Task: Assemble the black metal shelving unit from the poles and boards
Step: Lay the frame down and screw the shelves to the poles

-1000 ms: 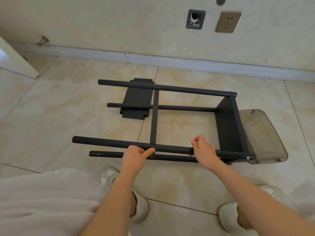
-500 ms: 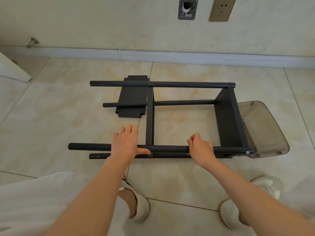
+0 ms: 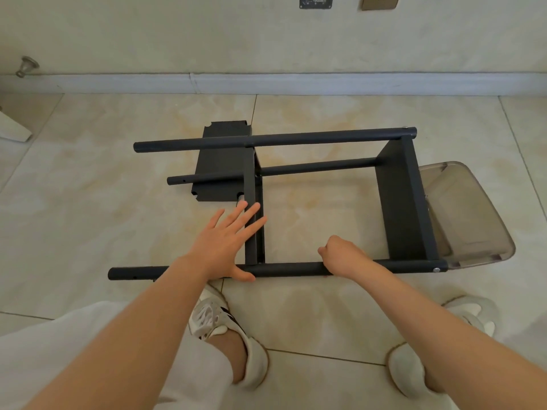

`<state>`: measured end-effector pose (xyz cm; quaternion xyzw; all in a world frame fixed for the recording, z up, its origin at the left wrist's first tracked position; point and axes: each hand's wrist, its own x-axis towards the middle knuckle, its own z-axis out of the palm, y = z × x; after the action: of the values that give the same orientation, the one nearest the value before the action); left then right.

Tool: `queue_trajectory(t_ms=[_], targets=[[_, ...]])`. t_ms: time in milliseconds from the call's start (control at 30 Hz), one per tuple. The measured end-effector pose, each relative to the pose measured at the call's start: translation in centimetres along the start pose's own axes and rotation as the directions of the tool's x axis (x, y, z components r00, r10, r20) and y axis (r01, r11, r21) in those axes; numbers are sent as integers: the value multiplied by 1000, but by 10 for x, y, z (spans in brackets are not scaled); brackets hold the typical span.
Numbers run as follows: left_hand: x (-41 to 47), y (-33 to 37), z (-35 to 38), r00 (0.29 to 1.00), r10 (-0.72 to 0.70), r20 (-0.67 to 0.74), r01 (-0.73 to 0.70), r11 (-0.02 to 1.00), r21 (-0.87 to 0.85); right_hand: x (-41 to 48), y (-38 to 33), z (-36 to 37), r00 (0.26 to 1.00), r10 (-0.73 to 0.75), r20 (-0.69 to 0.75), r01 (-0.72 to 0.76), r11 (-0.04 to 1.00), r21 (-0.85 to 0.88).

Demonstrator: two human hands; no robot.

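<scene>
Wear check | forearms (image 3: 142, 335) bare right down to left hand (image 3: 225, 244) and right hand (image 3: 343, 255) | loose off-white trouser leg (image 3: 74, 344) on the left | left shoe (image 3: 225, 329) white, black-and-grey side streaks, ankle bare | right shoe (image 3: 408, 371) white

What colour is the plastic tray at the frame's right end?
The tray is see-through smoky grey; head view shows it.

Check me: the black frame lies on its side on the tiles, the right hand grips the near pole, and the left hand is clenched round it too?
Not quite. The head view shows the left hand open, fingers spread toward the middle board, thumb at the near pole. The right hand does grip that pole.
</scene>
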<state>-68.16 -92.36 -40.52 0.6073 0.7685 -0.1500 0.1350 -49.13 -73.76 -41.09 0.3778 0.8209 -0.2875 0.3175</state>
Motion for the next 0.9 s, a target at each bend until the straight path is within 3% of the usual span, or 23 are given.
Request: queue_trajectory(t_ms=[67,167,333,733,900], targets=[[-2,-2,4,999,23,-29,-23,1000,-2,3,-3,-2,999,-3,-42,8,993,120],[-2,-3,8,997,54,-57,-55,998,-16,8,-16,-4,984,-157,-87,173,961,218],[-1,-7,9,995,74,-60,-79,993,-84,19,-43,1,928,-372,-16,342,834,433],[-3,-4,9,995,75,-67,-82,992,-95,53,-61,3,860,-493,131,326,729,601],[-4,-3,8,997,71,-37,-74,992,-104,61,-67,5,820,-518,246,243,702,670]])
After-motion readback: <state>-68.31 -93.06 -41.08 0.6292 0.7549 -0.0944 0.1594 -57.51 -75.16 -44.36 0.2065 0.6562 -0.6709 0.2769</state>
